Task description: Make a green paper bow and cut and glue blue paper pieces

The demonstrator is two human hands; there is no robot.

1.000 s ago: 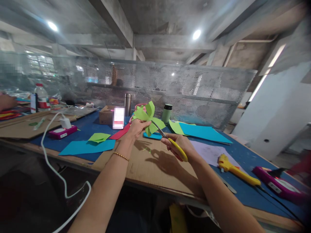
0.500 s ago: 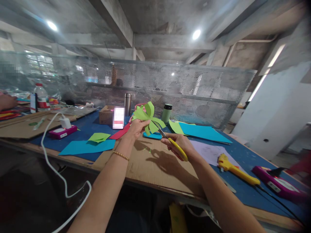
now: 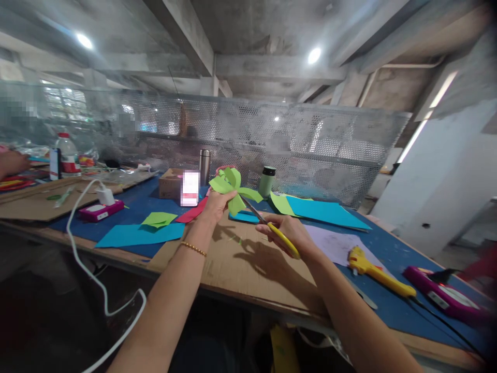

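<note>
Between the fingers of my left hand [image 3: 218, 204] is a light green paper flower [image 3: 234, 187] with several cut petals, raised above a cardboard sheet [image 3: 233, 259]. My right hand [image 3: 285, 233] is closed round the yellow handles of a pair of scissors [image 3: 282, 239]. The scissors' blades reach up and left to the flower's lower right petals. Whether the blades are fully closed is hard to make out. Beneath the hands a few tiny green scraps lie on the cardboard.
A yellow glue gun [image 3: 382, 277] and a purple power strip [image 3: 442, 295] lie at right. Blue sheets [image 3: 326, 211] and a green bottle [image 3: 267, 181] stand behind. Left are a phone [image 3: 190, 189], a box [image 3: 170, 184], and a white cable [image 3: 72, 248]. Another person's hand [image 3: 13, 163] shows far left.
The paper flower has turned in my left hand and dropped slightly to the left, its petals now pointing differently. My right hand with the scissors has barely moved.
</note>
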